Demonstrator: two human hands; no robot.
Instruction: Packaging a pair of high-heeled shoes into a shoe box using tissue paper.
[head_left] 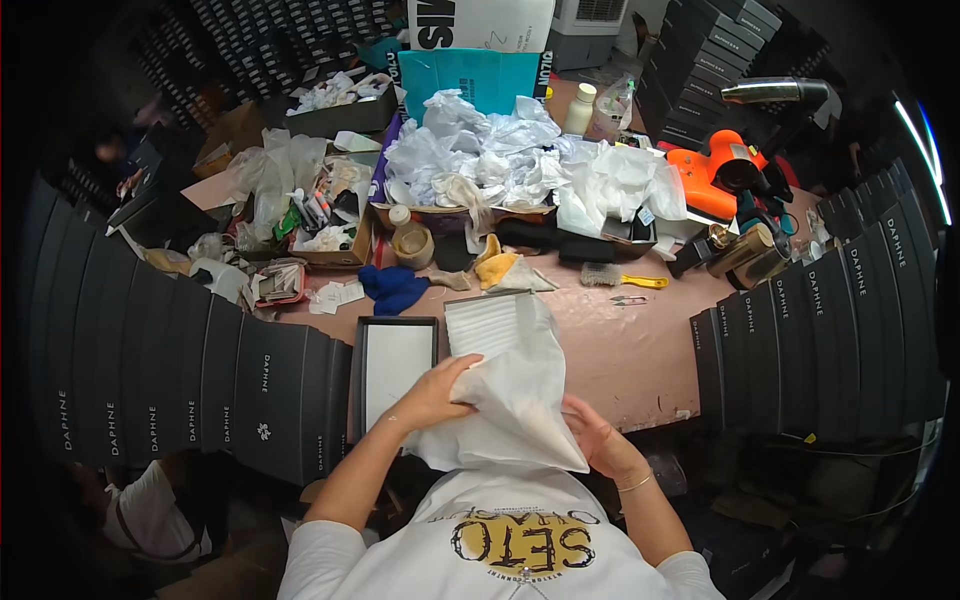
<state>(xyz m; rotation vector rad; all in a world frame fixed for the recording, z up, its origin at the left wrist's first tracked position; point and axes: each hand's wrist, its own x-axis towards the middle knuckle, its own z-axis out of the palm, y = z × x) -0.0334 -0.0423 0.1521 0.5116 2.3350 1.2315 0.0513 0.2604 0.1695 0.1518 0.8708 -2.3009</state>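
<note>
A soft white bag or wrapper (510,400) lies in front of me at the table's near edge; what is inside it, if anything, is hidden. My left hand (440,396) grips its left side, with fingers and thumb closed on the material. At the right edge of the wrapper, my right hand (600,438) has its fingers loosely bent and apart, close against the material. A ribbed white sheet (488,322) shows beyond the wrapper. Left of it stands an open dark shoebox (436,340) with a white inside, partly behind my left hand.
Stacked dark shoeboxes (270,390) line the left, and more boxes (830,320) the right. Behind are a carton of crumpled white paper (480,150), a blue cloth (393,289), a yellow-handled brush (625,278), small snips (630,300) and an orange machine (715,175).
</note>
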